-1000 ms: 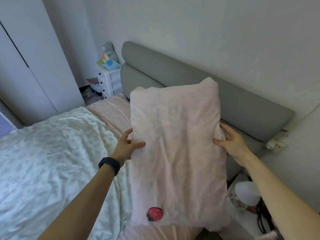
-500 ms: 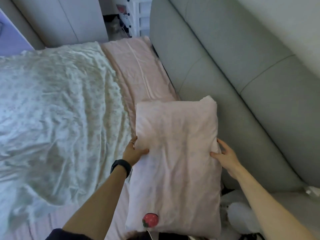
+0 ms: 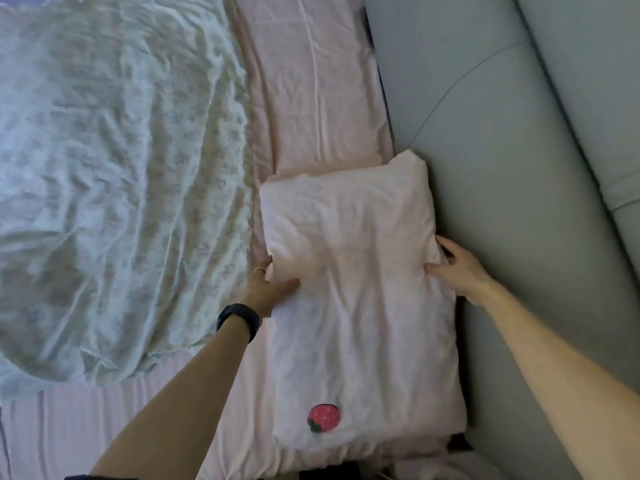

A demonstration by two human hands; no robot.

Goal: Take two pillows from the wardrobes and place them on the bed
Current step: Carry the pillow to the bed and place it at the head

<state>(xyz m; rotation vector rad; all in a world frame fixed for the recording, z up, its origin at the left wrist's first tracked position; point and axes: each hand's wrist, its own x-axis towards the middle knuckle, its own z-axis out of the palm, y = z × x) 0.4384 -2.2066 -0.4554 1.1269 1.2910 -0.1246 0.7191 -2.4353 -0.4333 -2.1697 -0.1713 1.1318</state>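
Note:
A pale pink pillow (image 3: 360, 299) with a red strawberry patch near its lower end lies flat on the bed's pink sheet (image 3: 311, 91), against the grey headboard (image 3: 502, 150). My left hand (image 3: 268, 289), with a ring and a black wristband, grips the pillow's left edge. On the opposite side my right hand (image 3: 457, 271) holds the right edge, wedged between the pillow and the headboard. Only this one pillow is in view.
A crumpled white floral duvet (image 3: 114, 185) covers the left part of the bed. A dark gap runs between the mattress and the headboard at the lower right.
The pillow has come down from upright in the air onto the sheet beside the headboard. Both hands kept their grip on its sides, and my view tilted down to the bed.

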